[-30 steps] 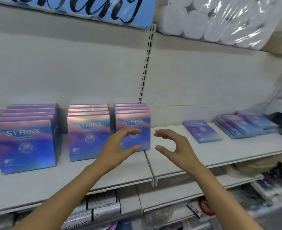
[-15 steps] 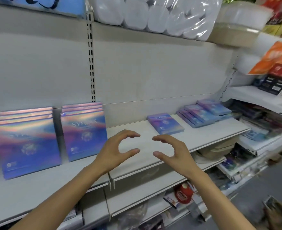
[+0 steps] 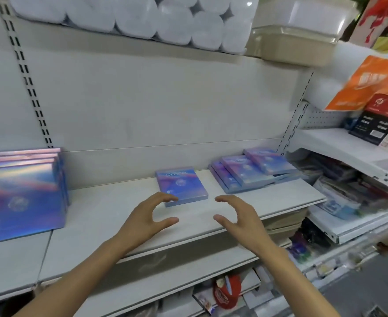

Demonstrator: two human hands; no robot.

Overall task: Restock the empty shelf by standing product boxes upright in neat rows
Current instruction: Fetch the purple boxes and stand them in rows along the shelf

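A single blue-purple product box (image 3: 181, 186) lies flat in the middle of the white shelf (image 3: 119, 216). My left hand (image 3: 147, 220) hovers just in front of its near-left corner, fingers loosely curved and holding nothing. My right hand (image 3: 238, 217) is level with it, to the right of the box, also curved and empty. A row of the same boxes (image 3: 23, 193) stands upright at the far left. A loose pile of flat boxes (image 3: 250, 172) lies at the shelf's right end.
Packs of white rolls (image 3: 129, 17) fill the shelf above. A side shelf (image 3: 348, 154) on the right carries dark and orange packages. Lower shelves hold mixed goods, among them a red cap (image 3: 227, 291).
My view has swung right, so the upright rows slid to the left edge. Both hands moved right with it, from the upright row toward the flat single box, keeping the same curved shape.
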